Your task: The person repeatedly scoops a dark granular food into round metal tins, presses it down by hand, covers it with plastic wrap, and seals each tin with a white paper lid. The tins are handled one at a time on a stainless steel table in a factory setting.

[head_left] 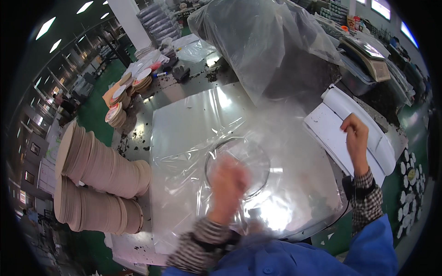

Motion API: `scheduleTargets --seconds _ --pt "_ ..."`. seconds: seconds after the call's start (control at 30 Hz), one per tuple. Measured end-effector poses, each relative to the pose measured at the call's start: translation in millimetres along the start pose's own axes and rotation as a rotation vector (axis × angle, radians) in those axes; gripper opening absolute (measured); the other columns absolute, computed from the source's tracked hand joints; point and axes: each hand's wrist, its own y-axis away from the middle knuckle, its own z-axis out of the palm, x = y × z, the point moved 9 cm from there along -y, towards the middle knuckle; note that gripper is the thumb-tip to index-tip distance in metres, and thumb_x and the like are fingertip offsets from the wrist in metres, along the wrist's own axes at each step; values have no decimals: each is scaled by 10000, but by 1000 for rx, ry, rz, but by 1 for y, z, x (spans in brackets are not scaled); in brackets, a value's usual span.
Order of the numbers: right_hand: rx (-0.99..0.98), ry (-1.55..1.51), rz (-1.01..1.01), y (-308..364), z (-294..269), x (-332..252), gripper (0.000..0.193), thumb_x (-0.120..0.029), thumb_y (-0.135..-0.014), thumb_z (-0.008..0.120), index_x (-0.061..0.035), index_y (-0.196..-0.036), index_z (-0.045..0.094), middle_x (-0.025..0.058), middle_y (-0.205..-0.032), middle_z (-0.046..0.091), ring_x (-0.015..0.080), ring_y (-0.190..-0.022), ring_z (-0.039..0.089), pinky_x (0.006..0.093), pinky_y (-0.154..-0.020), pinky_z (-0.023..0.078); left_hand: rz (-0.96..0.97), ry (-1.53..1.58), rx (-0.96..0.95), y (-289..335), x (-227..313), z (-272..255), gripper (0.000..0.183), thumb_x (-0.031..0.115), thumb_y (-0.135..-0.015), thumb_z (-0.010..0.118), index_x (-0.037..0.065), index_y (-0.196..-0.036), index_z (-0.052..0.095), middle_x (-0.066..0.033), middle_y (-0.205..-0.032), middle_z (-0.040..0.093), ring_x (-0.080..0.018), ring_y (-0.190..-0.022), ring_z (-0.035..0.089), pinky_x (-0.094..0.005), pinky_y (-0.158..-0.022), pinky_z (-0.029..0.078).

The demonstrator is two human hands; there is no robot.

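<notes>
My left hand point(229, 184) is smeared by motion, so its fingers do not show clearly. It is over a round ring outline point(268, 166) on a shiny surface covered by clear plastic film point(179, 138). Off to the right, my right hand point(356, 138) is raised in front of a stack of white sheets point(331, 131), with its fingers curled. Whether anything small is in those fingers, I cannot make out. A curled white sheet point(357, 103) lies along the stack's far side.
Two long rows of pale round discs point(101, 161) lie on the left. Smaller disc stacks point(116, 115) and a dark glove point(181, 73) sit farther back. A big translucent plastic bag point(276, 46) covers the back. A scale point(366, 55) stands at back right. Dark crumbs dot the table.
</notes>
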Motion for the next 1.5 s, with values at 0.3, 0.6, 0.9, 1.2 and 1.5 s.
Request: scheduleTargets --seconds 0.3,0.6,0.9,1.2,1.5 --pt "-893 120 -585 138 176 -101 309 -331 -699 778 -110 -893 681 35 -939 644 269 -1052 583 514 -1126 342 547 -976 -180 -69 183 24 200 107 -859 741 66 -1006 611 -20 -799 551 -124 -696 494 -274 -584 363" --pt "-200 173 -240 63 -41 -55 278 -163 -657 841 -25 -744 616 101 -710 587 291 -714 568 387 -677 456 -459 -449 -667 -29 -26 -1 264 313 -1032 475 86 -1165 495 -131 -1254 613 -278 -1040 658 -421 -896 548" --pt "-504 -72 -400 102 54 -111 216 -173 -769 772 -88 -831 583 57 -854 641 251 -823 612 411 -807 408 14 -704 -385 -122 77 -49 239 281 -1025 438 83 -943 544 -141 -946 724 -136 -600 639 -243 -483 474" --pt "-384 1238 -928 133 210 -92 160 -189 -881 657 -51 -960 636 64 -802 632 197 -769 600 370 -767 469 23 -642 -693 -39 71 59 281 281 -1028 441 53 -1118 577 -56 -908 611 -175 -792 641 -330 -641 567" --pt "-263 200 -88 5 17 -12 517 -86 -826 677 -17 -1319 536 221 -1358 516 375 -1232 501 432 -1029 423 125 -731 -711 26 -18 -44 818 202 -886 725 -5 -1515 244 -213 -1517 349 -289 -1409 352 -398 -1160 301"
